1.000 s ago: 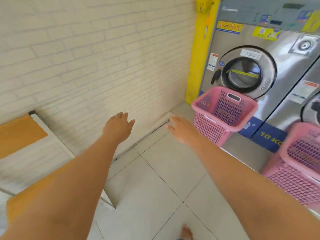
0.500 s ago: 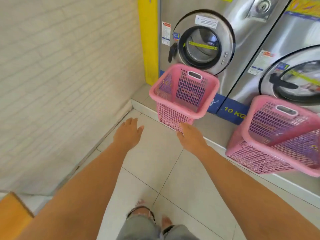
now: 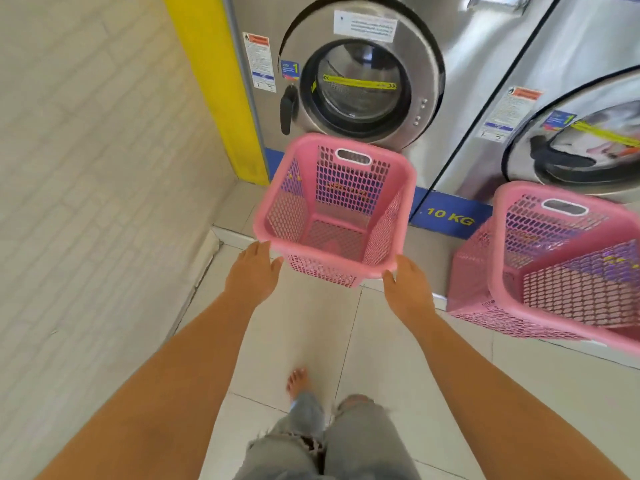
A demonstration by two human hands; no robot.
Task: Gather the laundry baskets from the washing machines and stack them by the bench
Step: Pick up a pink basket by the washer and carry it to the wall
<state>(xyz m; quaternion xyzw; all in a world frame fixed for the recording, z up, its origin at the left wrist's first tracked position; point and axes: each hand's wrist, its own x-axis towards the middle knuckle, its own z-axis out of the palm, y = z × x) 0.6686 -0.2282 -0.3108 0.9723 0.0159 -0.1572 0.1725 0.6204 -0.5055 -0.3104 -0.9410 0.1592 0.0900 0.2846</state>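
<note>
An empty pink mesh laundry basket point(image 3: 349, 188) stands on the raised step in front of the left washing machine point(image 3: 360, 88), tilted towards me. My left hand point(image 3: 252, 275) is at its near left corner, fingertips against the rim. At the near right corner, my right hand point(image 3: 408, 289) touches the rim with its fingers stretched out. Neither hand is closed around the rim. A second pink basket point(image 3: 561, 271) leans in front of the right washing machine point(image 3: 588, 140).
A white brick wall point(image 3: 86, 168) runs along the left, and a yellow pillar point(image 3: 214, 84) stands between it and the machines. The machines sit on a low grey step point(image 3: 426, 247) above the tiled floor point(image 3: 311, 341). My legs and a bare foot point(image 3: 298, 381) are below.
I have stepped closer to the left machine. Both hands have moved forward from above the floor tiles to the near corners of the left basket.
</note>
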